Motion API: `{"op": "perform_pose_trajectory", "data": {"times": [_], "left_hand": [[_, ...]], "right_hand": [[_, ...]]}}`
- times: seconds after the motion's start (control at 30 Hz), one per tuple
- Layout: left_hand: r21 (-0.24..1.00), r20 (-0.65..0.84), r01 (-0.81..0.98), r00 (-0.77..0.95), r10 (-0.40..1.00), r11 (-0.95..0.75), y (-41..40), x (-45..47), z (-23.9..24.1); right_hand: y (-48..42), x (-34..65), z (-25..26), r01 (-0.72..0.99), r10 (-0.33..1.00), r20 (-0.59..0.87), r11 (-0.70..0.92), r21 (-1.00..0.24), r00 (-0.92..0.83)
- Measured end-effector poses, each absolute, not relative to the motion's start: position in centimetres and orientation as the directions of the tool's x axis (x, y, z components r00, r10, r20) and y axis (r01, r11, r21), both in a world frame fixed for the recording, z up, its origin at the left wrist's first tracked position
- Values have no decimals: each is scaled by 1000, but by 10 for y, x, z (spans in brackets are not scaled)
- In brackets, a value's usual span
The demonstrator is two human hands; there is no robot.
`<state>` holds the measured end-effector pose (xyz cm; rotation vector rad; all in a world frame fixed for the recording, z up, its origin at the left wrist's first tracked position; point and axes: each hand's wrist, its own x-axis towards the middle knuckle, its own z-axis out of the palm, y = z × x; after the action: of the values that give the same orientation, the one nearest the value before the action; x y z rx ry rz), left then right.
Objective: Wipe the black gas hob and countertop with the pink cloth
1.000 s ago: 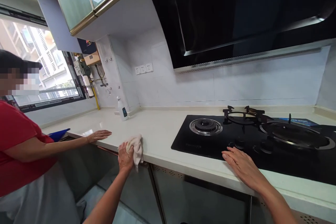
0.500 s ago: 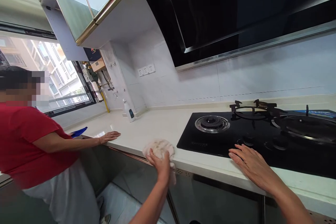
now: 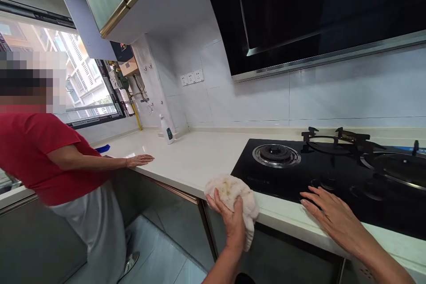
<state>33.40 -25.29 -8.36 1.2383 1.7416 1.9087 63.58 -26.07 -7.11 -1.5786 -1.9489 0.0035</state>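
Note:
My left hand (image 3: 229, 217) grips a crumpled pale cloth (image 3: 229, 188) with brownish stains, pressed on the front edge of the white countertop (image 3: 199, 159), just left of the black gas hob (image 3: 333, 173). My right hand (image 3: 333, 217) lies flat with fingers spread, palm on the counter's front strip and fingertips over the hob's front edge near its knobs (image 3: 328, 183).
Another person in a red top (image 3: 43, 155) stands at the left with a hand (image 3: 140, 160) flat on the counter. A white bottle (image 3: 166, 128) stands in the far corner. The hob carries a bare burner (image 3: 276, 154) and pan supports (image 3: 339, 137); a black hood (image 3: 316, 9) hangs above.
My left hand has slid the cloth rightward along the counter's front edge, from the middle of the counter to beside the hob. My right hand stays on the hob's edge. The view has shifted.

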Motion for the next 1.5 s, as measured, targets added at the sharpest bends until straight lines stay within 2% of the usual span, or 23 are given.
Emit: {"op": "perform_pose_trajectory", "data": {"times": [0.13, 0.3, 0.4, 0.47, 0.63, 0.8, 0.93, 1.13, 1.33, 1.5], "left_hand": [[892, 429, 414, -642, 636, -184, -228, 276, -76], [856, 365, 513, -694, 621, 70, -194, 194, -55], [653, 352, 681, -661, 663, 332, -177, 159, -31], [491, 335, 769, -600, 727, 408, -168, 143, -14], [350, 271, 872, -443, 855, 341, -143, 122, 13], [272, 221, 913, -367, 904, 304, -110, 135, 24], [262, 178, 934, -296, 938, 245, -76, 190, 24], [287, 146, 957, -84, 986, 39, -45, 281, 17], [291, 188, 954, 13, 982, -68, -57, 280, 21], [277, 244, 948, 88, 966, -156, -109, 256, 21]], "right_hand": [[-263, 636, -73, 879, 875, 473, 304, -369, -104], [-267, 635, -72, 888, 871, 479, 301, -348, -108], [-270, 634, -70, 898, 874, 474, 291, -331, -108], [-271, 633, -69, 900, 875, 470, 292, -324, -115], [-273, 630, -66, 908, 888, 449, 263, -326, -96], [-276, 622, -59, 916, 900, 427, 238, -322, -83], [-277, 616, -52, 926, 914, 402, 202, -320, -60], [-277, 614, -43, 918, 929, 367, 191, -346, -55], [-277, 613, -35, 906, 930, 363, 193, -377, -47], [-274, 616, -39, 909, 932, 358, 199, -366, -59]]}}
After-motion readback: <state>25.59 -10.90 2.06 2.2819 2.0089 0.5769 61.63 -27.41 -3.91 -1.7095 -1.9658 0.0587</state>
